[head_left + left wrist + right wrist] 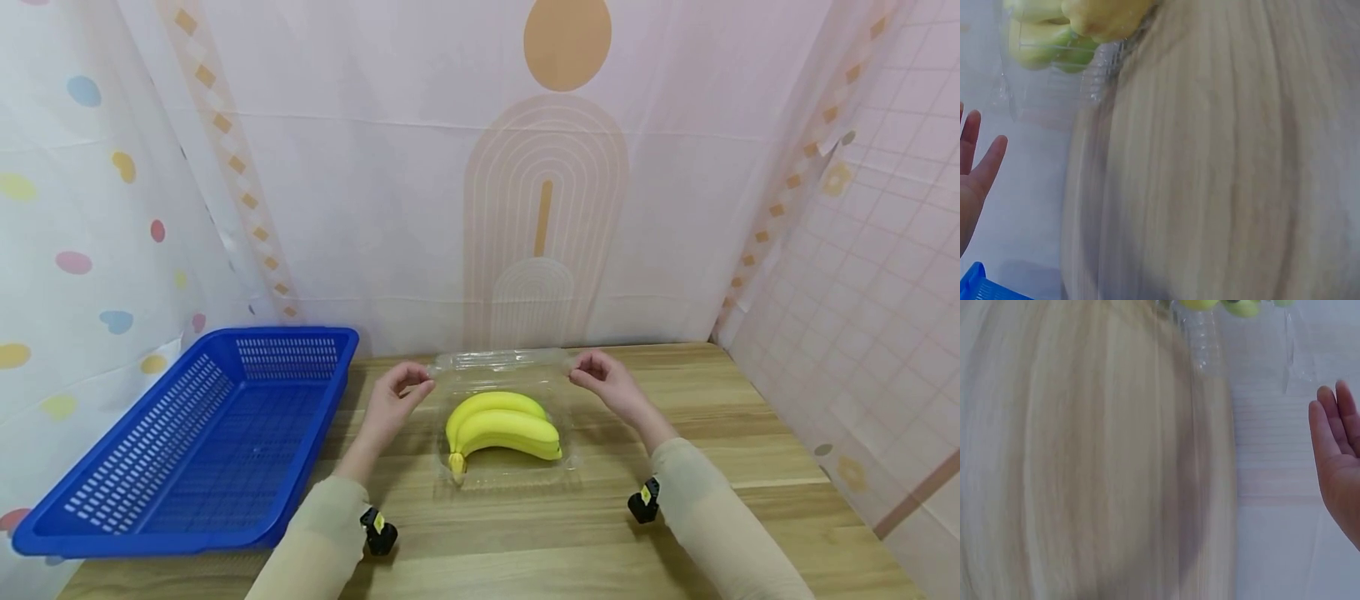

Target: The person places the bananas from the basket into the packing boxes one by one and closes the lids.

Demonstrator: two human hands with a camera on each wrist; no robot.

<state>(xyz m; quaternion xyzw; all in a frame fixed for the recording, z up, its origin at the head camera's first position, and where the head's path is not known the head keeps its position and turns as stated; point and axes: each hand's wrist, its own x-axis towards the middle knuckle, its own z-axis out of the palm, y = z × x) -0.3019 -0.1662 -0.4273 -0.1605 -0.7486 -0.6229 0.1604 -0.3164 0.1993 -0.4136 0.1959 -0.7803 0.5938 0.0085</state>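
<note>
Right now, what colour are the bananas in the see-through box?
The bananas are mostly bright yellow; the head view shows them best.

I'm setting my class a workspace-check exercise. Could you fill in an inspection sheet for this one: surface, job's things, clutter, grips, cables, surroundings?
Surface: wood-grain table.
Job's things: clear container on the table, yellow bananas inside.
Clutter: nothing seen, unless the blue basket left of the container counts.
Grips: bare hands; left grip and right grip beside the container's far corners, contact unclear; black device at each wrist.
Cables: nothing seen.
Surroundings: patterned fabric behind and on both sides.
</note>
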